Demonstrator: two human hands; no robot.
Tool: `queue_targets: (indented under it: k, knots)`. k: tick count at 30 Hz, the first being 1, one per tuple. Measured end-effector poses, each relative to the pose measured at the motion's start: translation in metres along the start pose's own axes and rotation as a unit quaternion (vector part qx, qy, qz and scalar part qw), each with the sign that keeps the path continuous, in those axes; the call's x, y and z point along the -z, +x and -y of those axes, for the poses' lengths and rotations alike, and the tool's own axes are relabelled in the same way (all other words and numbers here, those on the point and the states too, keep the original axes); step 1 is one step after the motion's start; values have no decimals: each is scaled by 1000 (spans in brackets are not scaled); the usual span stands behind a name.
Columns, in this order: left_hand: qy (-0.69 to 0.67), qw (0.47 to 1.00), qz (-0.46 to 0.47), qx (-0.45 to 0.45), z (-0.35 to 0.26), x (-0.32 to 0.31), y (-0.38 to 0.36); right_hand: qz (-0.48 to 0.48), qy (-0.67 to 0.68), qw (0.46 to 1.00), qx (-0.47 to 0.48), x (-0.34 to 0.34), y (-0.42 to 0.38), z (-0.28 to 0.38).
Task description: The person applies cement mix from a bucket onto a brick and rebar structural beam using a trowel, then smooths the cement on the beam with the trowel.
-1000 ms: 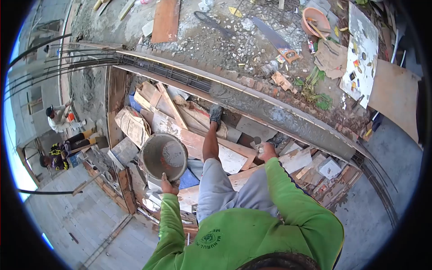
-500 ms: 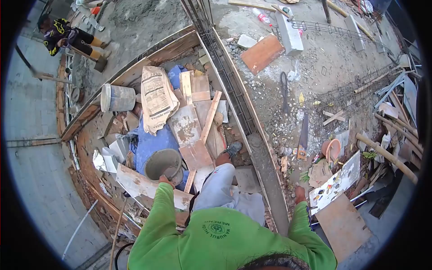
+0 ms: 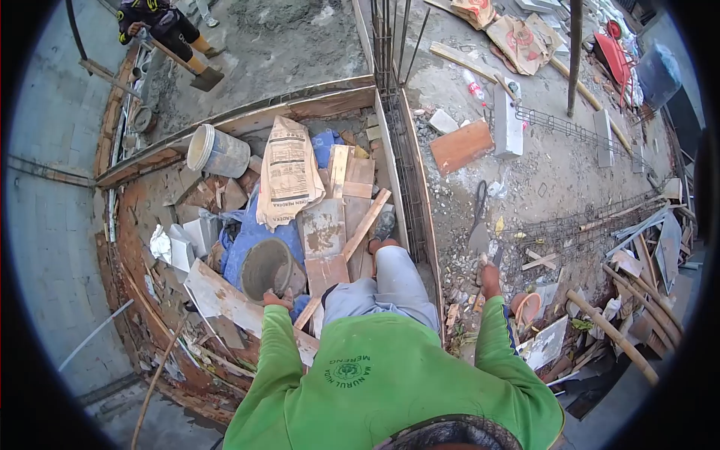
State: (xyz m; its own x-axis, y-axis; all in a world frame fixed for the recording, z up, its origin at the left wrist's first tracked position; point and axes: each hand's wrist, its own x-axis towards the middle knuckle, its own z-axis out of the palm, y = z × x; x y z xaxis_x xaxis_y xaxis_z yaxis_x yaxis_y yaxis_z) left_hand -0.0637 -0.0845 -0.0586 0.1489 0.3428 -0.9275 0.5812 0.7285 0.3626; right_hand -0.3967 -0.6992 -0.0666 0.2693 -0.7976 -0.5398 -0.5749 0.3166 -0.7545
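My left hand (image 3: pixel 279 299) grips the near rim of a grey bucket (image 3: pixel 259 264), which tilts over a blue sheet and loose boards. The bucket's inner wall is coated grey; how much it holds is hard to tell. Out to the right, my right hand (image 3: pixel 490 279) is closed around the handle of a trowel (image 3: pixel 478 239), its grey blade pointing forward over the gravelly ground. Between the hands and ahead runs a narrow formwork trench (image 3: pixel 409 165) with steel bars inside.
A paper cement sack (image 3: pixel 288 176) and a second, dirty white bucket (image 3: pixel 218 151) lie ahead left. Loose planks (image 3: pixel 365 225) surround my feet. Upright rebar (image 3: pixel 386 52) stands at the trench corner. Bamboo poles (image 3: pixel 611 330) lie at right. Another person (image 3: pixel 161 26) holds a shovel far left.
My view has shifted, and my body stands farther forward. My right hand has moved forward, with the trowel now visible in it. My left hand stays on the bucket rim.
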Motion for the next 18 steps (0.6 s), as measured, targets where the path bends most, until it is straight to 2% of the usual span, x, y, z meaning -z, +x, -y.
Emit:
queue_targets:
  k: [2,5,8,10,12,14,15,18]
  knots:
    - [-16,996,-61,55,-11,-24,-5,41,-123,991,-16,-31,25,26]
    - [-38,996,-60,46,-17,-77,-12,42,-55,998,4,-88,68,61]
    - [-36,995,-82,44,-22,-82,-21,59,-9,998,-19,-102,80,90]
    - [-31,998,-55,29,-36,-111,-26,74,55,994,-57,-105,68,136]
    - [4,999,18,-27,-48,-134,-28,88,31,995,-40,-105,82,154]
    - [-5,997,48,-55,-54,-149,-30,106,-7,994,-21,-101,103,171]
    - [-41,998,33,-36,-54,-154,-31,114,-165,978,54,-102,118,183]
    - [-204,978,-31,38,-64,-167,-30,133,-130,981,54,-131,136,250]
